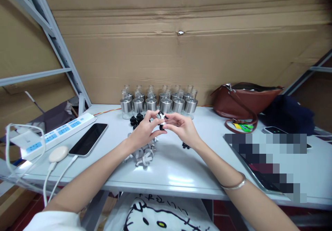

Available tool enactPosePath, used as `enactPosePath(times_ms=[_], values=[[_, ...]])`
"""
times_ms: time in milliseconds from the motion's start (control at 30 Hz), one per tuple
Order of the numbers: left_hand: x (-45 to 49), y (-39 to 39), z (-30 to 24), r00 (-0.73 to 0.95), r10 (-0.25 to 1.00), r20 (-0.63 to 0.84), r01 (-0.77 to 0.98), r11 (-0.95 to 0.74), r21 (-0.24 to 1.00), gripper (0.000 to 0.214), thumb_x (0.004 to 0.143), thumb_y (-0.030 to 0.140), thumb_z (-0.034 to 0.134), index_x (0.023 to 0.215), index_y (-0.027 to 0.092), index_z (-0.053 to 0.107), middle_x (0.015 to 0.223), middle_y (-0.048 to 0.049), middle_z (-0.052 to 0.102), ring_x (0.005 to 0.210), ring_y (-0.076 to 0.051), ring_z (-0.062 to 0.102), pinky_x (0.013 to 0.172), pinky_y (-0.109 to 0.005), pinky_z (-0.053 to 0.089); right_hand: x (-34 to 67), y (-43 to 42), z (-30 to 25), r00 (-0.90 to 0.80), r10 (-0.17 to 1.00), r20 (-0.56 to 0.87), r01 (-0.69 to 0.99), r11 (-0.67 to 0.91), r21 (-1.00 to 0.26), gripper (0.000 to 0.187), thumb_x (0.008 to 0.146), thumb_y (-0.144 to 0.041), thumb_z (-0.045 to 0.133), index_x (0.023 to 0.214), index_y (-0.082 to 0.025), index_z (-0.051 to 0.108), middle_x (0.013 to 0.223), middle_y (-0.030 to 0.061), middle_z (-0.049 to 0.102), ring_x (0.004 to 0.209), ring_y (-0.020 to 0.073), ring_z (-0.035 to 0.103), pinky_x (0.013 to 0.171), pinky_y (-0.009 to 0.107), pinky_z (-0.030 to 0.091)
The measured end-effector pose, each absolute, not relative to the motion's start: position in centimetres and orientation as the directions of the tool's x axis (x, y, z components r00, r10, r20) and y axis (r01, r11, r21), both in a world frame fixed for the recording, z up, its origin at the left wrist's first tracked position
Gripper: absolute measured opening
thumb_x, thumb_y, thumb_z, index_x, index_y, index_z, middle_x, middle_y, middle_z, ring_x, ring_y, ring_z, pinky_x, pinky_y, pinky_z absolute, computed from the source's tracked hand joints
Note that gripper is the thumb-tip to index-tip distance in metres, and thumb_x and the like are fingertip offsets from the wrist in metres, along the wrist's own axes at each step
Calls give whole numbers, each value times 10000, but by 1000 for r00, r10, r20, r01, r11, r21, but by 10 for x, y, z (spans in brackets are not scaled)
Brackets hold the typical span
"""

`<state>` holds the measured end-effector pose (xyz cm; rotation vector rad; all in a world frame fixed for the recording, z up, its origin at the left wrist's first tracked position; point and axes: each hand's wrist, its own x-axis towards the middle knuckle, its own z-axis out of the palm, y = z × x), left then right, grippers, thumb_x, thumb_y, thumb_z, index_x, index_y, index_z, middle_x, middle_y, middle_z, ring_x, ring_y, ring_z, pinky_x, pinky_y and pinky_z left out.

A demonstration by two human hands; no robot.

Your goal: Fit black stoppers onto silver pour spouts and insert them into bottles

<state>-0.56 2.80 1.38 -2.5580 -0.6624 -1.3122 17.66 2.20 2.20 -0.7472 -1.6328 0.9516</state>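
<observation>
A small black-and-white plastic fitting (162,120) is pinched between both hands above the middle of the table. My left hand (145,130) is closed on its left side, thumb and fingers around it. From the right, my right hand (183,127) grips the same piece with its fingertips; the fingers hide part of it. Under my left hand and wrist lies a pile of grey-white plastic parts with round discs (145,157). Just behind that hand sit several black knobbed caps (133,121). Small black pieces (185,145) lie beneath my right hand.
Several glass bottles with metal sleeves (166,103) stand in rows at the back. To the left are a power strip (62,134), a phone (89,139) and a round white charger (58,153). A brown bag (243,101), dark cloth (287,115) and a blurred flat object (249,161) lie right.
</observation>
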Motion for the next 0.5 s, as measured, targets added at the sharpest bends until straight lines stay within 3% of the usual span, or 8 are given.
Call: enactPosePath(times_ms=[267, 333, 433, 500], values=[[-6, 29, 16, 501, 329, 800, 471, -879, 67, 245, 867, 318, 574, 1071, 202, 505, 1318, -170, 413, 897, -171, 608, 851, -411, 519, 174, 21, 18, -264, 826, 497, 10, 518, -855, 262, 722, -357, 715, 868, -204, 561, 878, 46, 710, 846, 191, 686, 768, 349, 563], [-6, 29, 18, 536, 335, 775, 457, -887, 67, 336, 869, 381, 559, 1151, 219, 474, 1334, -180, 427, 1027, -227, 592, 899, -443, 487, 174, 20, 19, -296, 786, 542, 57, 581, -812, 247, 766, -323, 680, 957, -214, 567, 915, 43, 686, 853, 171, 666, 747, 324, 563], [-15, 38, 22, 589, 338, 734, 398, -912, 100, 536, 864, 543, 476, 1283, 227, 367, 1399, -198, 385, 1289, -298, 418, 1011, -496, 390, 176, 20, 23, -356, 717, 599, 132, 673, -728, 227, 841, -314, 596, 1054, -234, 607, 1001, 58, 619, 911, 161, 615, 753, 307, 558], [-28, 53, 24, 465, 386, 797, 444, -880, 168, 545, 889, 544, 426, 1309, 216, 314, 1446, -198, 318, 1361, -291, 314, 1072, -508, 312, 179, 21, 25, -331, 697, 635, 164, 706, -689, 207, 873, -334, 551, 1031, -237, 644, 1014, 65, 569, 933, 166, 582, 755, 308, 553]])
